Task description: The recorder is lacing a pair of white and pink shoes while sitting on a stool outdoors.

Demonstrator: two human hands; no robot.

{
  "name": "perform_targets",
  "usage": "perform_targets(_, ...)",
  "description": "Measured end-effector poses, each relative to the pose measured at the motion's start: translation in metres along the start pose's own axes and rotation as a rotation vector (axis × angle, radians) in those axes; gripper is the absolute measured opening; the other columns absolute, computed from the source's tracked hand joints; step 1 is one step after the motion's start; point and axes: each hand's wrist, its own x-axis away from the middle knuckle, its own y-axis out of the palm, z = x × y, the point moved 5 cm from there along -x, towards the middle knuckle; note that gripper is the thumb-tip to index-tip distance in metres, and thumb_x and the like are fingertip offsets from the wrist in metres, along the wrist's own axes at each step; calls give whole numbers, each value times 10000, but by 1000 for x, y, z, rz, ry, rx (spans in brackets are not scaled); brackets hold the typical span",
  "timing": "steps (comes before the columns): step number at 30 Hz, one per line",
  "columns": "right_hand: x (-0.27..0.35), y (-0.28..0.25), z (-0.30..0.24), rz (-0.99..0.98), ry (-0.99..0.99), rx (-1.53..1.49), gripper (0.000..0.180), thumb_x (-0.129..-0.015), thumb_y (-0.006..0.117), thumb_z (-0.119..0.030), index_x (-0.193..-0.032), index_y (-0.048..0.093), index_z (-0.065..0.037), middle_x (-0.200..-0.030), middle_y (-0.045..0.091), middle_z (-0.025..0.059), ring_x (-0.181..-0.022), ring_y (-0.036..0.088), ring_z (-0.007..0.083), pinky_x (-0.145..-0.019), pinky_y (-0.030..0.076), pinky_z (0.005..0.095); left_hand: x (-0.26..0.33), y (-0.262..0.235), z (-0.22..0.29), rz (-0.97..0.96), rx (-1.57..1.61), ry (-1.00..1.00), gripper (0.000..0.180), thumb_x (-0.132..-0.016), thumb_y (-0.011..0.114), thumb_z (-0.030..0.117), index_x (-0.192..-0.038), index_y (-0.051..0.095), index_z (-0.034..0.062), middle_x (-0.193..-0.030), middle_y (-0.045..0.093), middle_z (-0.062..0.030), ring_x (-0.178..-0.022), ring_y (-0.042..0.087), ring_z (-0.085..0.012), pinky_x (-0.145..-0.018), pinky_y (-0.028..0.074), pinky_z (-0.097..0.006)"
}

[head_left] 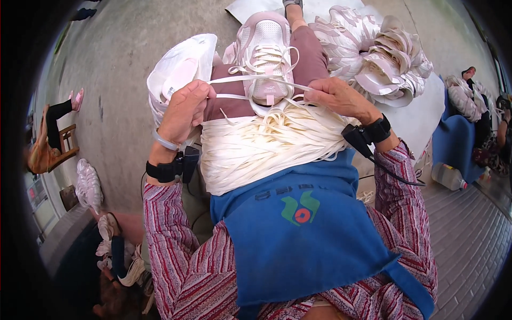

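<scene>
Progress: pale pink sneaker [265,53] on your lap, lower eyelets laced, top rows left | left hand [184,109] pinched shut on a white lace [242,79] | right hand [336,96] closed on its other end | spare laces [261,144] heaped below.

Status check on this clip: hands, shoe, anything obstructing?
Left hand and right hand each pinch a white lace, pulled taut across pale pink sneaker on lap. Loose lace bundle beneath. Nothing obstructing.
</scene>
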Motion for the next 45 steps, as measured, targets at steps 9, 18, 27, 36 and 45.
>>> perform_targets(9,5,11,5,-196,29,-145,353,-956,480,-336,-858,651,-43,-623,474,-27,-605,430,73,-551,360,225,15,19,15,2,-576,323,327,-951,536,291,-990,661,-8,-697,568,8,-642,471,-84,-591,385,-240)
perform_targets(18,6,4,13,-83,86,-222,366,-964,444,-322,-834,626,-31,-615,470,-21,-541,409,73,-485,341,232,12,-1,2,80,-1053,202,382,-921,519,355,-838,686,21,-727,623,-153,-637,565,-255,-608,425,-348)
perform_targets(27,5,-3,22,-52,314,-221,334,-854,483,-247,-735,618,35,-521,545,61,-455,505,127,-439,392,280,9,-15,6,282,-1022,216,245,-859,541,251,-869,641,28,-776,635,-163,-723,610,-331,-634,454,-388)
perform_targets(36,11,-17,38,301,171,393,213,-833,563,-224,-874,631,-26,-848,596,216,-810,588,392,-736,474,453,-5,-3,4,320,-1091,331,222,-874,540,191,-794,579,-13,-729,603,-225,-703,576,-410,-640,463,-426)
perform_targets(45,23,-29,22,434,-52,111,105,-822,583,-70,-906,630,-29,-825,609,148,-774,594,333,-717,472,398,-15,-60,-12,365,-239,77,345,-900,612,325,-720,598,31,-619,560,-7,-597,533,-80,-530,410,-217)
